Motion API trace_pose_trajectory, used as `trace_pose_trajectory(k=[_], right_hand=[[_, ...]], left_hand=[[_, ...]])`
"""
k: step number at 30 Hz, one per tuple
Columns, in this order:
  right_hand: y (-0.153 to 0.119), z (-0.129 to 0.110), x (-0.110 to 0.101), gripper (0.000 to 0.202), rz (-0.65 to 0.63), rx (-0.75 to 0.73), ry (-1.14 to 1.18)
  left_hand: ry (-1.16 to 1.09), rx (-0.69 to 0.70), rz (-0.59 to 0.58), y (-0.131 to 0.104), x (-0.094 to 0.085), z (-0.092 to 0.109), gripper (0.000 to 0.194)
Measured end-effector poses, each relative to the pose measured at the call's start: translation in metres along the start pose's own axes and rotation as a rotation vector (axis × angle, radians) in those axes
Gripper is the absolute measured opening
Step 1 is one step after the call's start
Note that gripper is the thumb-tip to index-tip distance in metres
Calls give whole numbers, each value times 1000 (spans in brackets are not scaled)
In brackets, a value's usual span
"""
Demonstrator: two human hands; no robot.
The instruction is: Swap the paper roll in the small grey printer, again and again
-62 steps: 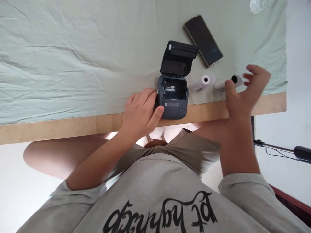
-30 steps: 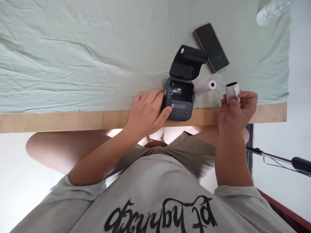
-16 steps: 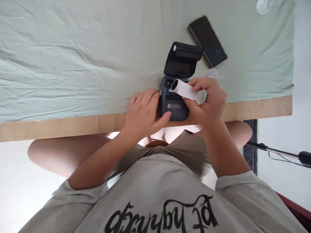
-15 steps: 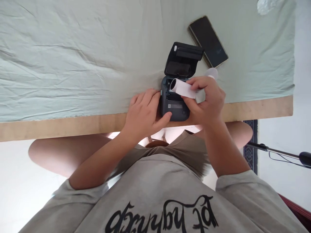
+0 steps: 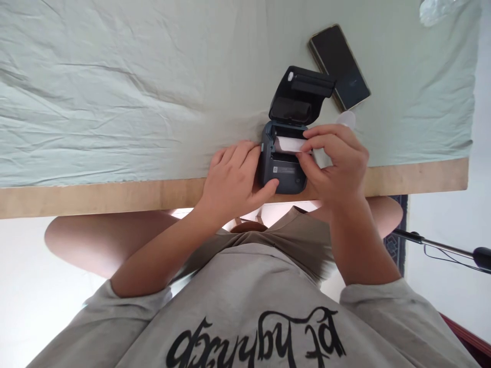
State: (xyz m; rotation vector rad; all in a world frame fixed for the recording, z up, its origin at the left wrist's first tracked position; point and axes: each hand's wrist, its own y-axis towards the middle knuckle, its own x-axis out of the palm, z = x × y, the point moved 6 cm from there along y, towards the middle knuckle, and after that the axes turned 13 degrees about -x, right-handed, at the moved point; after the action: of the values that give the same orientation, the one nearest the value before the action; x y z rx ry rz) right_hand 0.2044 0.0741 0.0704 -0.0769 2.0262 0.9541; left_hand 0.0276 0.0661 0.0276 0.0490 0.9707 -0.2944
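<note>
Inside one printer (image 5: 284,177): one paper roll (image 5: 287,144); two hands (image 5: 339,158).

Printer (image 5: 284,180) matt plastic; roll (image 5: 287,145) smooth paper; tablecloth (image 5: 134,102) wrinkled cloth.

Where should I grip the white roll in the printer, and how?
Probably pinch the white roll by its right end, from above and the right: it lies crosswise in the printer's upward-facing bay, left end near the bay wall, with the raised lid on the far side. The right hand pinches there.
</note>
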Motion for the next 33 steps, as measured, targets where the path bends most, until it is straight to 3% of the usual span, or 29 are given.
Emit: trace_pose_trajectory(k=[12, 18, 25, 29, 33], right_hand=[[-23, -16, -3, 15, 50, 4, 40], [-31, -19, -1, 16, 76, 18, -9], [-31, -17, -6, 12, 64, -8, 11], [-15, -1, -23, 29, 130, -23, -50], [17, 17, -16, 60, -23, 18, -70]], left_hand=[[-152, -87, -59, 19, -15, -1, 50], [-194, -71, -58, 31, -1, 9, 67], [-125, -34, -39, 28, 8, 7, 81], [-100, -12, -42, 27, 9, 6, 86], [-107, -7, -34, 28, 9, 5, 85]])
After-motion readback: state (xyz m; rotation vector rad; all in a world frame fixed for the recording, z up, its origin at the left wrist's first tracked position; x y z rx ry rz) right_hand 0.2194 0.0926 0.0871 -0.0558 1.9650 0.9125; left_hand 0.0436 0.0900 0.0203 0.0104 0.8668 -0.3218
